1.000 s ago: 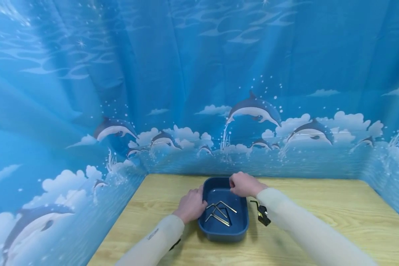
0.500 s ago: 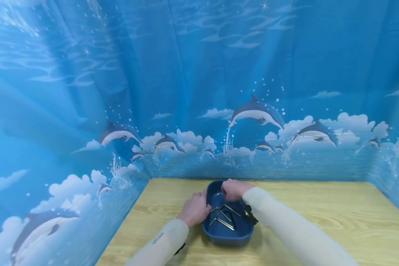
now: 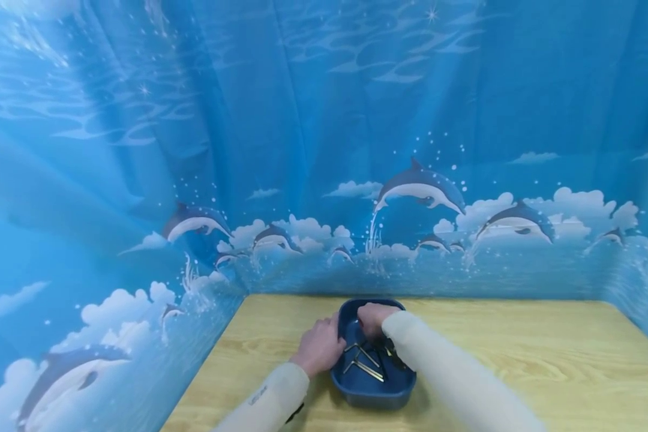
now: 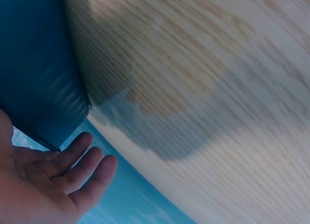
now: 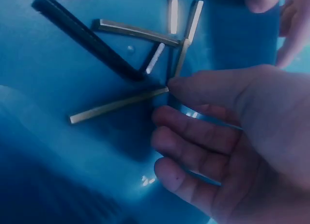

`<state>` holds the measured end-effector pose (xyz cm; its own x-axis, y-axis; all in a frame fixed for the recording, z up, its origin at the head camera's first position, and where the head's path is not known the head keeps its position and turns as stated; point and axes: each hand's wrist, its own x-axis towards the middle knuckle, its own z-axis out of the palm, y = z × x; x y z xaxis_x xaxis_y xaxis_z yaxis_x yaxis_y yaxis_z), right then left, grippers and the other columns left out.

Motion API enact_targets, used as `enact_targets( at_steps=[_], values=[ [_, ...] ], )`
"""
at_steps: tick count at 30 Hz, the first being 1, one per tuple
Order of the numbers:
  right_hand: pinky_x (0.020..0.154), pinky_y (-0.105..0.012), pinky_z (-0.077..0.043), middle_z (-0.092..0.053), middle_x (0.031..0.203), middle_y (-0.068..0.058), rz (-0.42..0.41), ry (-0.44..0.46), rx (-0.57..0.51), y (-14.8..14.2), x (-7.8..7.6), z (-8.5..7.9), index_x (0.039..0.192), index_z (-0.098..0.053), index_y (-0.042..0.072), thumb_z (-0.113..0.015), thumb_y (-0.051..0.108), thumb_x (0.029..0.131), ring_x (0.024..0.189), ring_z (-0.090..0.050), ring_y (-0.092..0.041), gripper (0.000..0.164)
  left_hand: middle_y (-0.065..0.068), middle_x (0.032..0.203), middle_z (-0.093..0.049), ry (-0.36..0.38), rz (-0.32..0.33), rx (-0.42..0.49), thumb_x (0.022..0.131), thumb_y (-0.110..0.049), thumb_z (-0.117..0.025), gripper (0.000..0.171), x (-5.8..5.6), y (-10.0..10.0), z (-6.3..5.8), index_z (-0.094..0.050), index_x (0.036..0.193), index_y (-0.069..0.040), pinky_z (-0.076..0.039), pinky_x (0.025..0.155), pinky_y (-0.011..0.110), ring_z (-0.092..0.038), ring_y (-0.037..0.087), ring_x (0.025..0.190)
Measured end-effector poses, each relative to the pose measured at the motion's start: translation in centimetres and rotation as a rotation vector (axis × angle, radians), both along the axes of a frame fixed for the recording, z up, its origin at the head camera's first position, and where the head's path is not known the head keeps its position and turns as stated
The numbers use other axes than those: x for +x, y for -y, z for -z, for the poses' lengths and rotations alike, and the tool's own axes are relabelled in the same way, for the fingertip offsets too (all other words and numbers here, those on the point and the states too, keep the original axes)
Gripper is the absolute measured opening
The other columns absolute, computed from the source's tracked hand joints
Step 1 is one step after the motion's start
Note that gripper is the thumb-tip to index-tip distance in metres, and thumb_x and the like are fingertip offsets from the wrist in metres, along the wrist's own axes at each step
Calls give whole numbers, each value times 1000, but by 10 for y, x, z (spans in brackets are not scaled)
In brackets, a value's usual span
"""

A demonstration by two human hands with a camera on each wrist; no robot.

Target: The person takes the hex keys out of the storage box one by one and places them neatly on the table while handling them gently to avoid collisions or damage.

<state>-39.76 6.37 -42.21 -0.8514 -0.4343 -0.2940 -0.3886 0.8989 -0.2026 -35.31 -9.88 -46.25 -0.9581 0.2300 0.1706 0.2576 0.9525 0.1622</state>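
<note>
A deep blue plastic box (image 3: pixel 372 401) holds several L-shaped hex keys, brass-coloured ones (image 3: pixel 369 371) and a black one (image 5: pixel 87 37). My left hand (image 3: pixel 320 347) holds the box's left wall, thumb over the rim and the other fingers outside. In the left wrist view those fingers (image 4: pixel 97 178) stick out past the box corner. Reaching inside from the right, my right hand (image 3: pixel 375 319) has its thumb (image 5: pixel 203 86) at the end of a brass hex key (image 5: pixel 116 106), which it pinches; the index fingertip is hidden. Its other fingers bend loosely close to the box floor.
The box stands on a light wood-grain table (image 3: pixel 507 342), near its back edge. A blue dolphin-print curtain (image 3: pixel 313 180) rises behind and to the left. Overlapping the box's right side is the dark right wrist camera (image 3: pixel 393 354).
My right hand has moved from the far right rim down into the box, toward the hex keys, and now covers part of them. The left hand keeps its hold; the whole view has shifted slightly.
</note>
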Motion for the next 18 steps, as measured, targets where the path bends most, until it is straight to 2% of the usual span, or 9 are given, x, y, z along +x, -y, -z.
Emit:
enact_targets(
  at_steps=[6, 13, 18],
  values=[
    [48, -27, -41, -55, 58, 3, -2, -36, -17, 2, 1, 4, 64, -58, 17, -63, 11, 81, 50, -49, -12, 19, 12, 116, -59, -3, -5, 10, 86, -29, -56, 59, 0, 0, 1, -40, 138, -7, -50, 76, 45, -56, 26, 103],
    [46, -26, -38, -51, 54, 3, -6, -26, -48, 1, -1, 9, 61, -54, 16, -55, 10, 87, 47, -46, -12, 26, 13, 119, -58, -3, -4, 7, 86, -29, -56, 60, 3, -1, -1, -40, 138, -6, -49, 78, 45, -55, 26, 105],
    [47, -26, -39, -52, 55, 3, -23, -33, -43, 2, 0, 12, 63, -57, 16, -57, 10, 86, 48, -47, -12, 23, 13, 121, -56, 9, -16, 21, 87, -30, -56, 60, 4, -1, 1, -39, 139, -6, -49, 81, 46, -54, 27, 108]
  ],
)
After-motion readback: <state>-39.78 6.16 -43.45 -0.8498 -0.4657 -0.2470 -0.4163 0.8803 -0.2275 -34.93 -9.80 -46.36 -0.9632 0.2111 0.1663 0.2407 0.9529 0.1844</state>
